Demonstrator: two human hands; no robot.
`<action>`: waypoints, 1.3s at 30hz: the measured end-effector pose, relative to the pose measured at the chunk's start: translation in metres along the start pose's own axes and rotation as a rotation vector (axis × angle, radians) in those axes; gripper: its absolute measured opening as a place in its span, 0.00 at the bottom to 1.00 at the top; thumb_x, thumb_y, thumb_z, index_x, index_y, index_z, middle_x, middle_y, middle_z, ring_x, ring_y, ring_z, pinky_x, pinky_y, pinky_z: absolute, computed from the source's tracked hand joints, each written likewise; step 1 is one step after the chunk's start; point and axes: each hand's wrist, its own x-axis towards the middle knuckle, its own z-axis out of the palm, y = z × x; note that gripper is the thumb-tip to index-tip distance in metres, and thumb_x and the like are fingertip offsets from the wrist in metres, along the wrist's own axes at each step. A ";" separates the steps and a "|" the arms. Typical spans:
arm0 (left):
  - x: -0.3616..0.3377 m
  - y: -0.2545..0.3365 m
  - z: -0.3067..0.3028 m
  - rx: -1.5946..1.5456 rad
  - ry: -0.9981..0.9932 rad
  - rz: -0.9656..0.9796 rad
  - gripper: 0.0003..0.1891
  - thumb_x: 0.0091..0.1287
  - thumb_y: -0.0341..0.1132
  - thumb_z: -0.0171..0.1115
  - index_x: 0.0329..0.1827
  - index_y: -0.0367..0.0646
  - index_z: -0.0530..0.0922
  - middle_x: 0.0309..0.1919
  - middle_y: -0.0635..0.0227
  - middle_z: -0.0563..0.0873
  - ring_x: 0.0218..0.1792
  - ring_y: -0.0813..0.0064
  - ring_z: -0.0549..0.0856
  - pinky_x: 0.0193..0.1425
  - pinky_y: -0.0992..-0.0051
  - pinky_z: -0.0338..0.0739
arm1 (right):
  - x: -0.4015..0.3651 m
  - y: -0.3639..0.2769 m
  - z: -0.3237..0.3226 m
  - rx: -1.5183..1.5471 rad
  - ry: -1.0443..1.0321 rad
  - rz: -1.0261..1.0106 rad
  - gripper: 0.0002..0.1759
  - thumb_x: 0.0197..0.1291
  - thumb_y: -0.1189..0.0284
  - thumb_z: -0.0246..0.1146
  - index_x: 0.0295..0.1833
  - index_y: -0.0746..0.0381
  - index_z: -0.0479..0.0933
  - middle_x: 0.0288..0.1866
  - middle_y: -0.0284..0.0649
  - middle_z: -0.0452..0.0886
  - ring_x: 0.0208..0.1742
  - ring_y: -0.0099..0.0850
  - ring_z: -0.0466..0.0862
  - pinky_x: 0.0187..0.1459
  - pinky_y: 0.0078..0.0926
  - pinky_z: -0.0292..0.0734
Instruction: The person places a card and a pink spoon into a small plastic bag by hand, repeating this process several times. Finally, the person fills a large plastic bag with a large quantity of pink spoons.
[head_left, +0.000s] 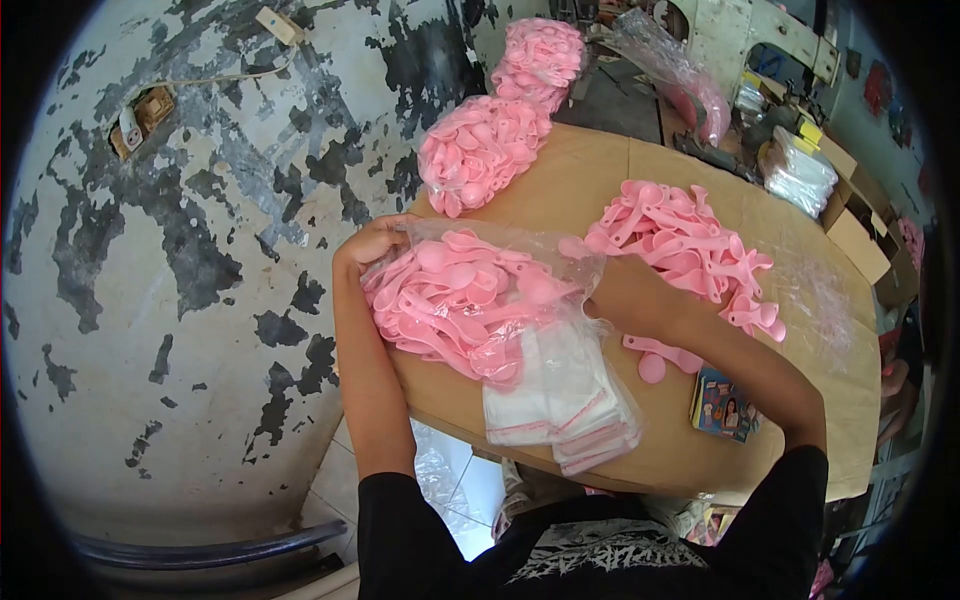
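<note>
Lying nearest on the cardboard-covered surface (600, 175) was a stack of empty bags (560, 410), with a small printed box (725, 405) near it. Just beyond, the left hand (375, 245) gripped the far edge of a clear bag (470, 300) full of pink spoons, its fingers curled onto the plastic. The right hand (608, 290) met the bag's mouth, its fingers hidden, so their state could not be told. Farther off lay a loose spoon pile (690, 250), then two filled bags (480, 150).

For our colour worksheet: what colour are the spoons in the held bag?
The spoons in the bag are pink; head view.
</note>
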 end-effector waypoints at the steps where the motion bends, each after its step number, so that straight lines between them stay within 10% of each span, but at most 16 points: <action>1: 0.002 -0.001 -0.003 0.022 -0.009 0.016 0.24 0.65 0.19 0.51 0.65 0.38 0.76 0.50 0.67 0.85 0.48 0.78 0.83 0.56 0.79 0.76 | -0.009 -0.013 -0.022 -0.037 -0.070 0.094 0.17 0.63 0.62 0.64 0.49 0.64 0.78 0.40 0.52 0.84 0.43 0.48 0.85 0.45 0.42 0.81; 8: 0.007 -0.014 -0.007 0.005 -0.019 0.022 0.24 0.64 0.21 0.53 0.65 0.39 0.77 0.49 0.68 0.86 0.46 0.80 0.82 0.54 0.81 0.76 | -0.068 0.025 -0.081 -0.619 0.256 0.118 0.20 0.58 0.72 0.67 0.56 0.64 0.79 0.55 0.47 0.82 0.61 0.44 0.78 0.62 0.40 0.73; 14: 0.005 -0.011 -0.003 -0.022 -0.021 0.044 0.22 0.66 0.22 0.52 0.65 0.40 0.77 0.50 0.67 0.86 0.46 0.78 0.83 0.55 0.80 0.77 | -0.011 -0.008 -0.011 -0.247 -0.087 -0.308 0.19 0.59 0.72 0.64 0.56 0.64 0.79 0.64 0.48 0.76 0.66 0.45 0.74 0.70 0.38 0.67; 21: 0.007 -0.007 -0.009 0.051 -0.016 -0.021 0.22 0.65 0.17 0.51 0.62 0.35 0.77 0.54 0.63 0.85 0.51 0.74 0.85 0.61 0.76 0.78 | 0.039 -0.014 0.055 -0.232 0.365 -0.746 0.21 0.63 0.63 0.60 0.59 0.62 0.77 0.59 0.49 0.77 0.60 0.44 0.77 0.64 0.46 0.70; 27: 0.008 -0.012 -0.009 -0.015 -0.046 0.039 0.20 0.67 0.23 0.54 0.63 0.41 0.78 0.49 0.69 0.86 0.46 0.78 0.84 0.54 0.78 0.78 | -0.017 -0.019 -0.004 -0.114 0.034 -0.332 0.20 0.62 0.66 0.62 0.58 0.58 0.77 0.55 0.42 0.77 0.56 0.43 0.79 0.59 0.42 0.74; 34: 0.000 -0.004 -0.002 -0.017 -0.015 0.017 0.20 0.67 0.22 0.53 0.62 0.40 0.78 0.51 0.68 0.86 0.48 0.77 0.84 0.56 0.78 0.78 | -0.086 0.038 -0.078 -0.371 0.214 -0.020 0.24 0.55 0.73 0.69 0.59 0.59 0.78 0.56 0.42 0.76 0.62 0.43 0.76 0.64 0.42 0.72; 39: 0.004 -0.006 -0.004 -0.009 -0.006 0.017 0.22 0.67 0.22 0.53 0.65 0.39 0.76 0.53 0.67 0.85 0.50 0.77 0.84 0.58 0.78 0.77 | -0.056 0.029 -0.056 -0.137 -0.039 -0.098 0.24 0.57 0.68 0.69 0.61 0.57 0.78 0.69 0.46 0.70 0.72 0.44 0.68 0.73 0.43 0.64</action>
